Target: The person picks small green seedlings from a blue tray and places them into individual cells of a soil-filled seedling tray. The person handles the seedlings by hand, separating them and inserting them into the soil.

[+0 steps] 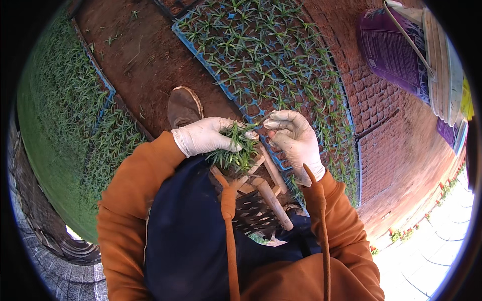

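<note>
My left hand, in a white glove, grips a bunch of green plantlets with narrow leaves above my lap. Close to its right, my right hand has its gloved fingers bent. A bare fingertip shows through that glove. Between the hands, a single plantlet stretches from the bunch to my right fingertips, which appear to pinch its thin end. Just beyond lies a blue-edged cell tray filled with soil and rows of small planted plantlets.
Below my hands stands a wooden frame with dark webbing. My shoe rests on the soil path. Denser seedlings grow at left. Soil-filled trays lie at right, with a purple-labelled bucket at upper right.
</note>
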Demonstrator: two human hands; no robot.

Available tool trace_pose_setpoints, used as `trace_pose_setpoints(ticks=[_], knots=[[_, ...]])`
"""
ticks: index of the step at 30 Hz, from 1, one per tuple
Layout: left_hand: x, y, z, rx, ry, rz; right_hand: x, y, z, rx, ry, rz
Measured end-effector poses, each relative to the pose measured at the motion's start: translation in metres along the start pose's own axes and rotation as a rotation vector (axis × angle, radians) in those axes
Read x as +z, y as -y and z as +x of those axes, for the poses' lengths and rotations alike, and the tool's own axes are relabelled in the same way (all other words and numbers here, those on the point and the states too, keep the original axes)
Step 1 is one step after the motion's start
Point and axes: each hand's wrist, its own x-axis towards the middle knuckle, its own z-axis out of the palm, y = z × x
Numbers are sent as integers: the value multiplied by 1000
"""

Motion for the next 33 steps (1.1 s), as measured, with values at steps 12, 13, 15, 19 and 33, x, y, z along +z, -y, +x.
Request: trace_pose_setpoints(ticks=[12,13,15,19,33], knots=[[17,5,1,-116,134,547,-8,-15,-4,-596,278,-1056],[16,8,0,-78,108,437,-16,-21,0,-647,201,-949],[7,20,-2,-3,59,215,-27,-32,8,-352,-26,-419],[-4,24,-8,71,-70,63,-41,-37,18,-458,-124,-785],[-21,48,-12,214,-168,-213,-26,-59,42,-344,-115,-228]])
